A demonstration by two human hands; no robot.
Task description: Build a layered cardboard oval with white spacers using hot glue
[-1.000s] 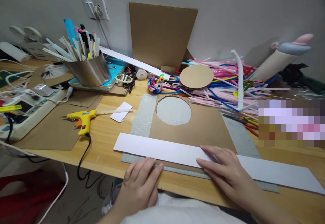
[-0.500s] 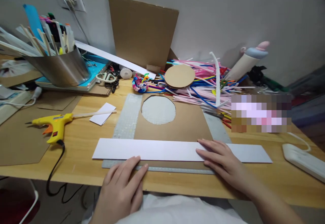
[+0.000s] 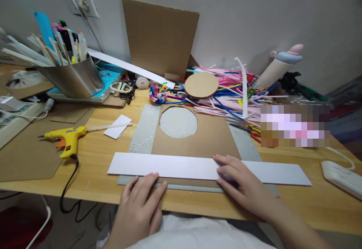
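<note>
A long white strip of board (image 3: 181, 167) lies crosswise over a brown cardboard sheet (image 3: 215, 136) that has a round hole cut in it. Under the sheet is a grey cutting mat (image 3: 144, 130), which shows through the hole. My right hand (image 3: 243, 185) rests with fingers spread on the strip, right of its middle. My left hand (image 3: 143, 203) lies at the strip's lower edge, its fingers stretched out over the mat's front border and fingertips touching the edge. Neither hand is gripping anything.
A yellow glue gun (image 3: 68, 138) lies left, beside a folded white paper (image 3: 117, 126). Behind are a metal pot of sticks (image 3: 76, 77), scissors (image 3: 121, 87), a cardboard disc (image 3: 201, 84) and many pipe cleaners (image 3: 226, 107). A white power strip (image 3: 342, 179) sits right.
My right hand has shifted slightly left along the white strip, and the strip now sits a little more tilted. The whole view has drifted slightly; my left hand stays at the lower edge.
</note>
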